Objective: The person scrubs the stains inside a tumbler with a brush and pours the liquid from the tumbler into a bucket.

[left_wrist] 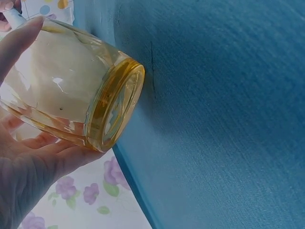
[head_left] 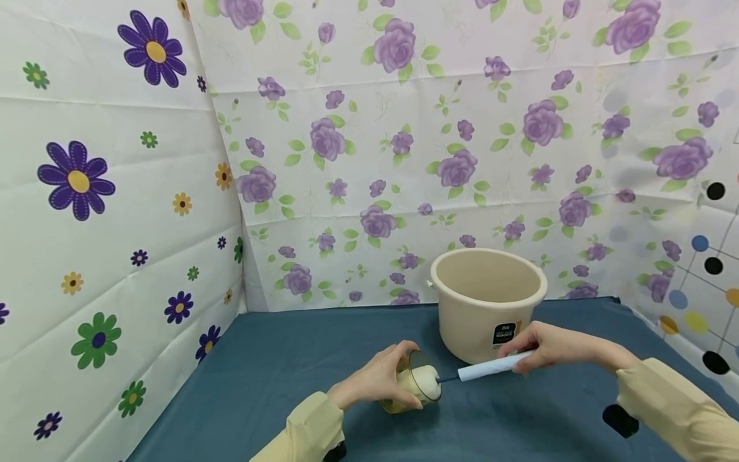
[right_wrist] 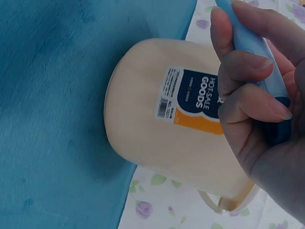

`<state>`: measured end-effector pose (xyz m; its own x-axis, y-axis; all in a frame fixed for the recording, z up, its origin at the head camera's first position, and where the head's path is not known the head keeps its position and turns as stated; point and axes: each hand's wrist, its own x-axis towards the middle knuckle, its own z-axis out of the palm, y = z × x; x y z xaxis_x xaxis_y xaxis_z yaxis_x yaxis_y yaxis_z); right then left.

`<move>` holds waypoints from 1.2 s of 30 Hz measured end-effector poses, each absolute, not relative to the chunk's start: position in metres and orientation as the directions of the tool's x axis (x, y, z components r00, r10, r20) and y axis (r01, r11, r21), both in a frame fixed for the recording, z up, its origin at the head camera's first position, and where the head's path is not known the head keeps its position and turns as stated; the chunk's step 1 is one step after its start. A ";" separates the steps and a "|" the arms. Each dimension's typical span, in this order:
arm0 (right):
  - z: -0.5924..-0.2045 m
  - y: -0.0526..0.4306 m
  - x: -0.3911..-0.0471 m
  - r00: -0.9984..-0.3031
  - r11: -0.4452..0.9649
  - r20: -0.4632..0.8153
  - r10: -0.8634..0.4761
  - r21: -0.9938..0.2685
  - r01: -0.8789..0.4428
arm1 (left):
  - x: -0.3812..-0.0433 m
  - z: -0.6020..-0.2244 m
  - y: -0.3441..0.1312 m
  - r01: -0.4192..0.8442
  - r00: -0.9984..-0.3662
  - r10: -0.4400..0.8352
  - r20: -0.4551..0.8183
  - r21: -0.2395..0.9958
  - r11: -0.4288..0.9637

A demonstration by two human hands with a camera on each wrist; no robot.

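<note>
My left hand (head_left: 375,375) grips an amber-tinted drinking glass (left_wrist: 114,102), fingers on one side and thumb on the other. In the head view the glass is tilted on its side, mouth towards the right. A cup brush's white sponge head (head_left: 427,381) sits in the glass, partly seen through its wall. A thin dark stem joins it to the brush's light blue handle (head_left: 491,367). My right hand (head_left: 539,350) holds that handle near its far end, fingers curled round it; the handle's dark blue end (right_wrist: 279,126) shows in the right wrist view.
Just behind the hands stands a beige plastic bucket (head_left: 453,324), upright, with a dark label (right_wrist: 193,98) on its side. Blue cloth (head_left: 277,366) covers the table. Flowered sheets (head_left: 346,192) hang along the back and left, and a dotted one (head_left: 704,282) at the right.
</note>
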<state>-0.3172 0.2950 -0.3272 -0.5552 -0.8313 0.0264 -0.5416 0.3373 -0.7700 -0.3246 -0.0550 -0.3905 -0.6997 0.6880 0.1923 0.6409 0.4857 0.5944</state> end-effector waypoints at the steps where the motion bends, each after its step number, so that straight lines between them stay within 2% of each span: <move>1: -0.327 0.294 -0.316 -0.551 0.333 0.027 -0.834 -0.771 -0.543 | -0.325 -0.390 -0.055 0.638 -0.700 0.688 0.190 0.598 0.484; 13: -0.325 0.291 -0.316 -0.546 0.342 0.025 -0.837 -0.755 -0.559 | -0.325 -0.390 -0.055 0.627 -0.706 0.684 0.183 0.612 0.483; 24: -0.320 0.291 -0.317 -0.573 0.341 0.083 -0.815 -0.731 -0.591 | -0.324 -0.391 -0.055 0.616 -0.716 0.677 0.172 0.613 0.495; 36: -0.324 0.297 -0.316 -0.610 0.362 0.050 -0.791 -0.765 -0.532 | -0.325 -0.391 -0.055 0.626 -0.709 0.680 0.188 0.611 0.484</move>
